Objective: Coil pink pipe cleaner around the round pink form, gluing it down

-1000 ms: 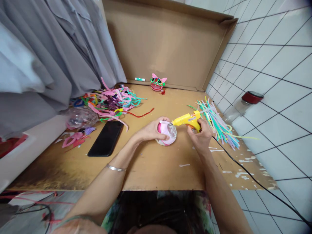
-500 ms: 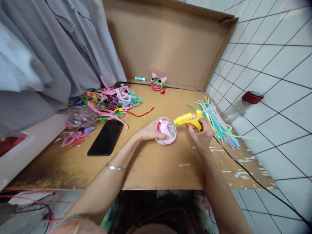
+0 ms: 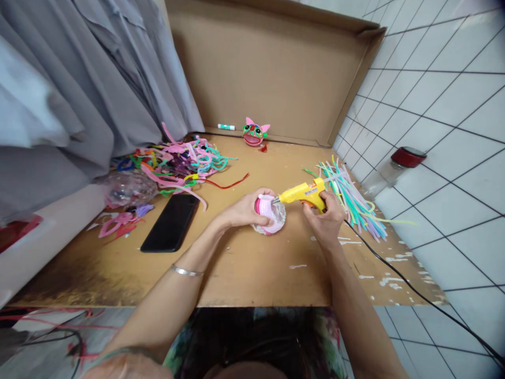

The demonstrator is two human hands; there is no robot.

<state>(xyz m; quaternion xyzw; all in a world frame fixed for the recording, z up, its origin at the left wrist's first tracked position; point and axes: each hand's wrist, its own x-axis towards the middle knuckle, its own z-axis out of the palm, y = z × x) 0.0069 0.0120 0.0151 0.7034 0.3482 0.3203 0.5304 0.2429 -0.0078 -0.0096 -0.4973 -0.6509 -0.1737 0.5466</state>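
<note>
My left hand (image 3: 249, 209) grips a small round craft piece (image 3: 270, 216), clear plastic partly covered in rows of pink and pale lilac pipe cleaner. In my right hand (image 3: 328, 217) is a yellow hot glue gun (image 3: 302, 193), its metal nozzle at the upper edge of the pink rows. Whether the tip touches them I cannot tell. A black cord (image 3: 389, 263) runs from the gun off to the lower right. My left fingertips behind the piece are partly hidden.
Left of my hands lie a black phone (image 3: 170, 223), a tangled heap of pipe cleaners (image 3: 185, 160) and a plastic bag (image 3: 132, 188). Straight pipe cleaners (image 3: 357, 202) and a red-lidded jar (image 3: 396, 167) are at right. A finished animal face (image 3: 254, 132) and glue stick (image 3: 226, 127) stand behind.
The glue gun's nozzle has shifted very slightly left and down along the pink rows. My left hand and the craft piece stay in place.
</note>
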